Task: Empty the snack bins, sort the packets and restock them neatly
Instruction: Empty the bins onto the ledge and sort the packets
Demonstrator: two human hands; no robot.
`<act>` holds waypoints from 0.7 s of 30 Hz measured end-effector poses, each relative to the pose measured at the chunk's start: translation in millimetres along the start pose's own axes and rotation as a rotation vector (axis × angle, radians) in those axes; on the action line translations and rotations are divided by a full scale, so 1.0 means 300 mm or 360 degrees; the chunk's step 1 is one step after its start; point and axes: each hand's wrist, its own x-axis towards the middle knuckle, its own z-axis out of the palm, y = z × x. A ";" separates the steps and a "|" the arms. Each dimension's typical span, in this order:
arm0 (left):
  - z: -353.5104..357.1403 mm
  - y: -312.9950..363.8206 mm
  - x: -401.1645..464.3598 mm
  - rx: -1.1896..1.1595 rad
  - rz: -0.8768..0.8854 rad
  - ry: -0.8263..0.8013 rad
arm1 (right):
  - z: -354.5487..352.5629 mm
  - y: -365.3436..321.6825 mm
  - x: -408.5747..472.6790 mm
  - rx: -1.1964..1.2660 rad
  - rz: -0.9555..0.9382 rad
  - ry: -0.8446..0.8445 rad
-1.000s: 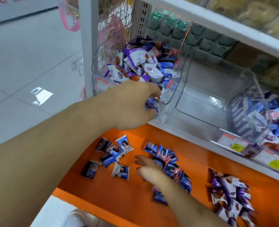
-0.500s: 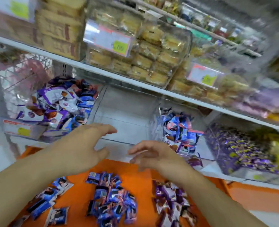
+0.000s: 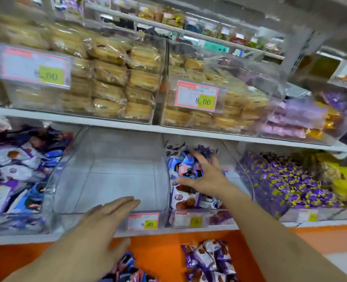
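An empty clear bin (image 3: 111,176) stands in the middle of the lower shelf. My left hand (image 3: 107,220) hovers at its front rim with straight fingers and holds nothing. In the bin to the right lie blue and white snack packets (image 3: 183,165). My right hand (image 3: 203,176) reaches into that bin, spread over the packets with the thumb out to the left and the fingertips among the wrappers. The left bin holds purple and white packets (image 3: 15,169). On the orange ledge (image 3: 158,255) below lie a purple packet pile (image 3: 209,259) and a blue packet pile (image 3: 127,269).
A bin of purple and yellow candies (image 3: 286,180) stands further right. The upper shelf carries clear bins of wrapped cakes (image 3: 111,78) with price labels. A 9.90 price tag (image 3: 143,221) hangs on the empty bin's front.
The view has swung up from the ledge to the shelves. My right hand moved from above the ledge into the right bin. My left hand left the left bin and came to the empty bin's front.
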 end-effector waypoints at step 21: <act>-0.015 -0.023 -0.015 0.0050 -0.0089 -0.0171 | -0.016 0.083 0.038 0.0311 -0.0150 0.0541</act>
